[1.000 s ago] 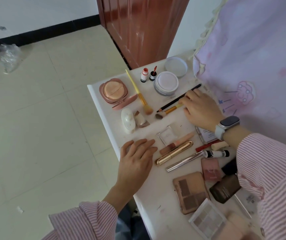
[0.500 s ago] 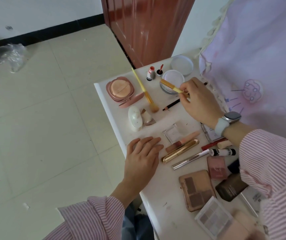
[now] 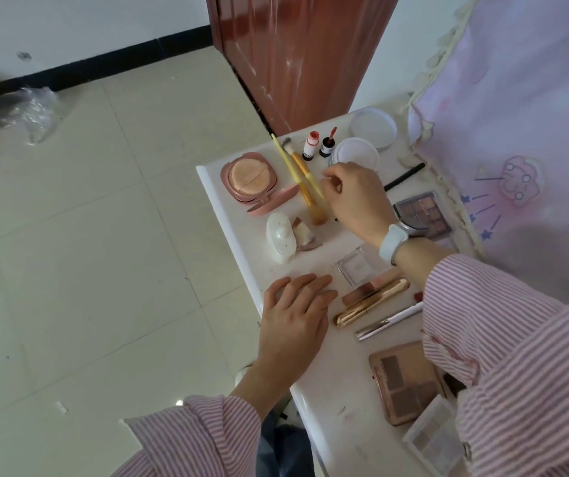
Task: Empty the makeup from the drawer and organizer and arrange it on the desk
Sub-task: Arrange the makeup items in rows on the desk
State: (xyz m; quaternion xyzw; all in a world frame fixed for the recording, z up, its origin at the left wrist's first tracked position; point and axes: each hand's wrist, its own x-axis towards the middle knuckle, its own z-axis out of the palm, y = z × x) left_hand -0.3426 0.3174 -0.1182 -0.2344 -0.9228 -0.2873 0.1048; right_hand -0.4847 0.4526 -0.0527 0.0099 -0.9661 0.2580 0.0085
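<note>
An orange-handled makeup brush (image 3: 302,177) lies on the white desk (image 3: 238,242) near its far left corner, bristles toward the far edge, touching a long yellow-handled brush (image 3: 295,166) that crosses it. The right hand (image 3: 358,197) hangs over their near ends with fingers curled and thumb and forefinger close together; whether it pinches the yellow handle cannot be told. Just left of the brushes sits an open pink round cushion compact (image 3: 250,179), and nearer along the left edge a white egg-shaped case (image 3: 280,237) beside a beige wedge sponge (image 3: 305,234). At the far edge stand a small red-capped bottle (image 3: 311,145), a dark little bottle (image 3: 327,146), and a white round powder jar (image 3: 357,151) with its lid (image 3: 372,127) behind. The left hand (image 3: 293,321) rests flat on the left edge, fingers straight and relaxed, holding nothing. Beside it lie a gold tube (image 3: 372,301), a silver pencil (image 3: 388,320) and a brown eyeshadow palette (image 3: 405,382).
</note>
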